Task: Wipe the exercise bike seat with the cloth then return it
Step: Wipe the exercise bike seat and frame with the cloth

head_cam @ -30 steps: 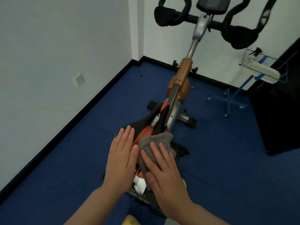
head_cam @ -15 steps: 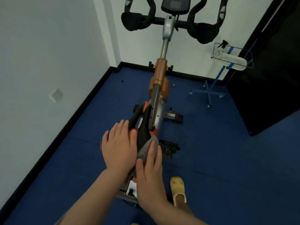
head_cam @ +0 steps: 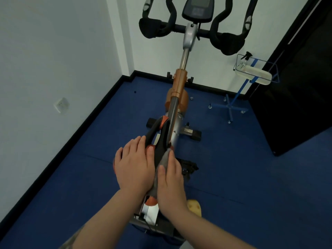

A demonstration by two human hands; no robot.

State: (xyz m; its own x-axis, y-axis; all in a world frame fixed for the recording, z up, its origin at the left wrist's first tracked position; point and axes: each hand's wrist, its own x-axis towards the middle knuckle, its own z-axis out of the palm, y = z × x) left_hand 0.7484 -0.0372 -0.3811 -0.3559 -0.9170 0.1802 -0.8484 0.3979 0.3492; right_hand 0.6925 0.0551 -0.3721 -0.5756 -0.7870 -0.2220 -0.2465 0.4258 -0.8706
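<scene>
The black and orange bike seat [head_cam: 159, 135] points away from me, just below the frame's middle. My left hand [head_cam: 133, 166] lies flat on the seat's left side, fingers together, holding nothing. My right hand [head_cam: 170, 182] presses the grey cloth [head_cam: 164, 159] against the seat's right side; only a strip of cloth shows between my thumb and fingers. The rear of the seat is hidden under both hands.
The bike's post [head_cam: 179, 87] and black handlebars [head_cam: 194, 29] rise ahead by the white wall. A blue stand [head_cam: 231, 105] with a wire basket [head_cam: 255, 72] holding a spray bottle stands at the right, beside a dark door [head_cam: 305, 87]. Blue carpet [head_cam: 251, 177] surrounds the bike. A yellow shoe [head_cam: 195, 206] shows below.
My right hand has slid with the cloth from the top of the seat down to its right side. The left hand stays on the seat. The view has tilted up.
</scene>
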